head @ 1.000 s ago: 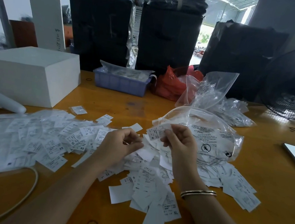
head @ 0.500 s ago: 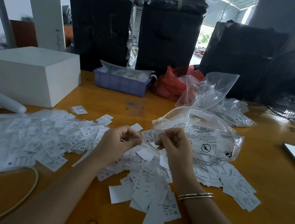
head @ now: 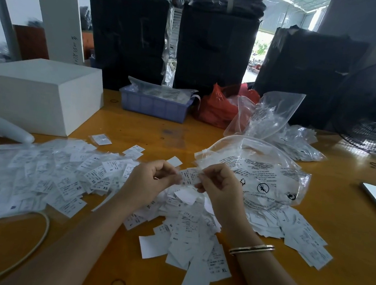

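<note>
**Two hands now meet on one label**

Most of the wooden table point(head: 309, 261) is unchanged: bagged labels point(head: 49, 178) heaped at the left, loose labels point(head: 186, 231) near the middle, the big clear bag point(head: 267, 177) at the right. The right hand point(head: 218, 185) held its label point(head: 189, 176) up alone a second ago and has since brought it down to the left hand point(head: 152, 180). The right fingers pinch one end. The curled left fingers and thumb appear to grip the other. I judge a hand-over is under way.

Garment warehouse, wrapped bales point(head: 216, 47), size tags point(head: 66, 175), polybags point(head: 260, 174)
</note>
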A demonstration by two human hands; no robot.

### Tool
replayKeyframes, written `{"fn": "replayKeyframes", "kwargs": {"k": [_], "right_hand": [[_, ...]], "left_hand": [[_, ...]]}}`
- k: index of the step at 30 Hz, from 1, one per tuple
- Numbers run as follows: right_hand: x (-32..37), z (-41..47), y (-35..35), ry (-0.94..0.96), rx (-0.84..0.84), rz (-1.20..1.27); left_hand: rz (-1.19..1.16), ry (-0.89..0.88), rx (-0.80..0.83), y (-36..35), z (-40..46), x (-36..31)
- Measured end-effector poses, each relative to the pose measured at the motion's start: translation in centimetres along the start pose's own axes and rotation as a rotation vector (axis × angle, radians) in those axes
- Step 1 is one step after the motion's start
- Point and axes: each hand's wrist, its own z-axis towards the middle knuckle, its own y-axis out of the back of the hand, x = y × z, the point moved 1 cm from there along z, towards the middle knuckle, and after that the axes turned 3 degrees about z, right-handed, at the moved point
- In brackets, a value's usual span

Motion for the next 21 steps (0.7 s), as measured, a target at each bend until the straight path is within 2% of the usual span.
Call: {"fn": "replayKeyframes", "kwargs": {"k": [7,13,18,21], "right_hand": [[0.1,-0.4,-0.7,0.014,0.094,-0.136],[-0.3,-0.6,-1.5,0.159,0.023,-0.434],[-0.5,-1.1,-2.0,0.197,0.278,-0.669],[-0.6,-0.8,-1.9,0.181,0.319,-0.782]], "left_hand": [[0.039,-0.007,0.090,-0.3,-0.2,-0.1],[-0.102,0.029,-0.021,-0.5,0.0,-0.2],[-0.132,0.114,-0.095,-0.1,0.2,0.2],[-0.080,0.107,-0.155,0.5,0.2,0.2]]}}
